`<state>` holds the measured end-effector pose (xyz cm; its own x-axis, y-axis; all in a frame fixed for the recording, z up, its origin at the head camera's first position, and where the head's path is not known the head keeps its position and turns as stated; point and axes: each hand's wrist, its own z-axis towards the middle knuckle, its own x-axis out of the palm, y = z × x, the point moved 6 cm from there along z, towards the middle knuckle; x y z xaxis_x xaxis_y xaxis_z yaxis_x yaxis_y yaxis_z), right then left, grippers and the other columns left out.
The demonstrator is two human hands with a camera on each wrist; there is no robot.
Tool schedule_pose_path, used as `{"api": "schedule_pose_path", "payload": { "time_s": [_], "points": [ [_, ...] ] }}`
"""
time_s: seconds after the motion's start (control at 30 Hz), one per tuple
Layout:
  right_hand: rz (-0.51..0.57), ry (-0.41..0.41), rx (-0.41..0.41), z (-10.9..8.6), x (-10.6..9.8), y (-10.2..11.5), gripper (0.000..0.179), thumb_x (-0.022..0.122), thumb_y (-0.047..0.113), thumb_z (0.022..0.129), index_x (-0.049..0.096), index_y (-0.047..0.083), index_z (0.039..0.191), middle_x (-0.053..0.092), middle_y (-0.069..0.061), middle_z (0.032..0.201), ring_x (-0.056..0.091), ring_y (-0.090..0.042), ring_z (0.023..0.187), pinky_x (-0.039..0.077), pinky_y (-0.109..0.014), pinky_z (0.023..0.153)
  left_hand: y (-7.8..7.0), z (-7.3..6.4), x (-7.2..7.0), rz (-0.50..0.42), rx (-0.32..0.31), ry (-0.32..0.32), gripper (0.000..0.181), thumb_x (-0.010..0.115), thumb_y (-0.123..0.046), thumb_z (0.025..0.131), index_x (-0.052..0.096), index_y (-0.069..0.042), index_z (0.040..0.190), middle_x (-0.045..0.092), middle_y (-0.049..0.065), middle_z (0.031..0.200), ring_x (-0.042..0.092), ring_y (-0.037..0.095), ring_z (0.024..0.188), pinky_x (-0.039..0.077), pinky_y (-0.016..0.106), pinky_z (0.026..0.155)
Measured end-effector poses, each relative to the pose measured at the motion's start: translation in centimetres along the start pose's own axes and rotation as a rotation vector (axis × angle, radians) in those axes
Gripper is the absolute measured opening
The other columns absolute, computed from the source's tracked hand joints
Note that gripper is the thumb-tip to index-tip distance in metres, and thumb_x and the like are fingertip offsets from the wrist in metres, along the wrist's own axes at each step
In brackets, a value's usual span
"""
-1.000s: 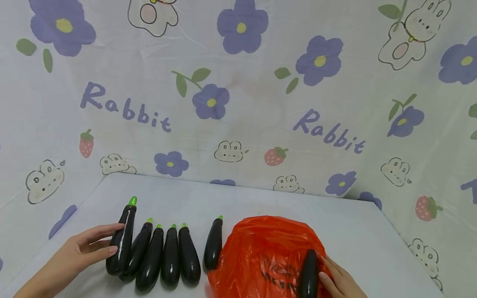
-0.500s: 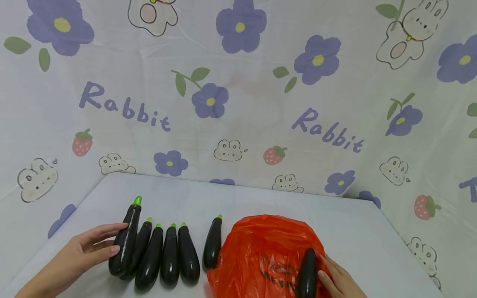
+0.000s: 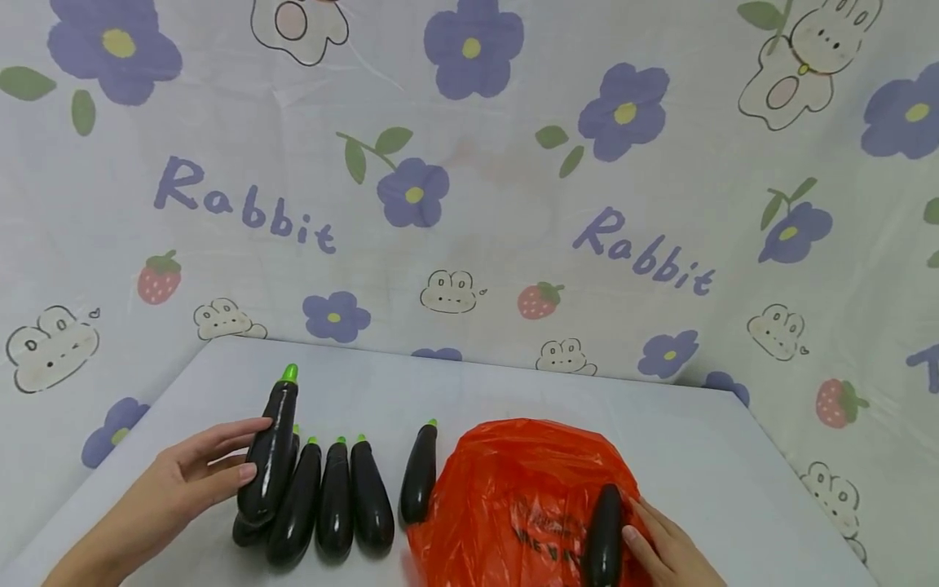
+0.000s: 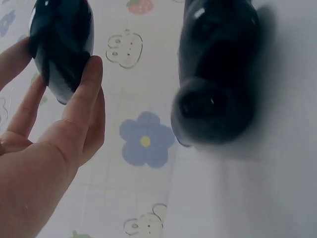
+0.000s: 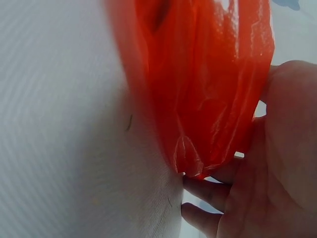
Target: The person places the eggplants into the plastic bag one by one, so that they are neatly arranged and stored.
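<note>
My left hand [image 3: 194, 477] holds a glossy black eggplant [image 3: 271, 456] with a bright green stem between thumb and fingers, tilted and overlapping the leftmost eggplant of a row in the head view. The left wrist view shows the held eggplant [image 4: 64, 44] in my fingertips, apart from two blurred dark rounded ends [image 4: 218, 104]. My right hand [image 3: 671, 546] rests at the right side of a red plastic bag [image 3: 528, 465], its thumb beside another eggplant [image 3: 605, 530] lying over the bag. In the right wrist view, the extended fingers [image 5: 208, 193] reach past the bag's lower edge.
Several eggplants [image 3: 336, 505] lie side by side on the white table [image 3: 352, 379], stems pointing away. One more eggplant [image 3: 420, 477] lies apart from the row, against the bag's left side. A printed cloth backdrop [image 3: 469, 236] rises behind the table.
My left hand has moved right and up with its eggplant, which now covers more of the leftmost one in the row. The right hand and the bag stay nearly still.
</note>
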<state>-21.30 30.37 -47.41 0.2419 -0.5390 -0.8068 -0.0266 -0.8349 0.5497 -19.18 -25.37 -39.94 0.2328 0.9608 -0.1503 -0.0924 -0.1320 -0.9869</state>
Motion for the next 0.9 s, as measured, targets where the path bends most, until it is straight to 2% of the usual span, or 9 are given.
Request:
{"api": "schedule_pose_path", "payload": {
  "time_s": [0.17,0.4,0.47,0.57,0.7,0.9],
  "points": [
    [0.028,0.000,-0.011,0.0,-0.1,0.0,0.081,0.037,0.059,0.100,0.030,-0.003,0.151,0.031,-0.027,0.152,0.028,-0.052,0.135,0.029,-0.067,0.101,-1.1,0.8,1.8,-0.019,0.004,0.044,0.049,0.060,-0.013,0.099,0.046,-0.014,0.147,0.035,0.011,0.151,0.048,0.008,0.127,0.046,0.025,0.093],
    [0.041,0.001,-0.019,0.0,-0.1,-0.2,0.079,0.039,0.058,0.101,0.031,-0.003,0.151,0.032,-0.028,0.151,0.029,-0.052,0.135,0.030,-0.067,0.101,-1.7,2.1,4.7,-0.073,-0.096,0.082,0.052,0.065,-0.020,0.097,0.048,-0.018,0.146,0.040,0.014,0.148,0.049,0.023,0.127,0.046,0.032,0.095],
    [0.044,0.009,-0.013,0.0,-0.2,-0.1,0.080,0.039,0.058,0.100,0.030,-0.002,0.151,0.032,-0.027,0.152,0.029,-0.052,0.135,0.030,-0.067,0.101,-2.1,2.4,5.6,-0.076,-0.104,0.095,0.052,0.065,-0.022,0.096,0.048,-0.019,0.146,0.041,0.015,0.147,0.049,0.026,0.126,0.046,0.036,0.097],
    [0.038,0.013,-0.002,0.1,-0.3,-0.4,0.080,0.038,0.058,0.100,0.029,-0.003,0.152,0.031,-0.027,0.152,0.028,-0.052,0.135,0.030,-0.068,0.101,-2.7,2.9,7.5,-0.089,-0.098,0.131,0.052,0.067,-0.023,0.096,0.050,-0.019,0.145,0.043,0.015,0.146,0.050,0.029,0.124,0.045,0.041,0.099],
    [0.040,0.017,-0.002,0.1,-0.3,-0.5,0.081,0.039,0.058,0.100,0.028,-0.003,0.152,0.030,-0.027,0.152,0.027,-0.052,0.135,0.030,-0.068,0.101,-3.5,3.3,9.9,-0.089,-0.084,0.172,0.050,0.069,-0.025,0.094,0.054,-0.021,0.142,0.048,0.012,0.143,0.053,0.028,0.122,0.046,0.041,0.097],
    [0.048,0.025,-0.010,0.2,0.0,-0.1,0.081,0.038,0.059,0.100,0.028,-0.003,0.152,0.030,-0.027,0.153,0.027,-0.052,0.136,0.029,-0.068,0.101,-4.6,3.8,12.9,-0.105,-0.069,0.228,0.047,0.070,-0.027,0.093,0.057,-0.024,0.138,0.053,0.009,0.139,0.054,0.028,0.122,0.046,0.046,0.097]
  ]
}}
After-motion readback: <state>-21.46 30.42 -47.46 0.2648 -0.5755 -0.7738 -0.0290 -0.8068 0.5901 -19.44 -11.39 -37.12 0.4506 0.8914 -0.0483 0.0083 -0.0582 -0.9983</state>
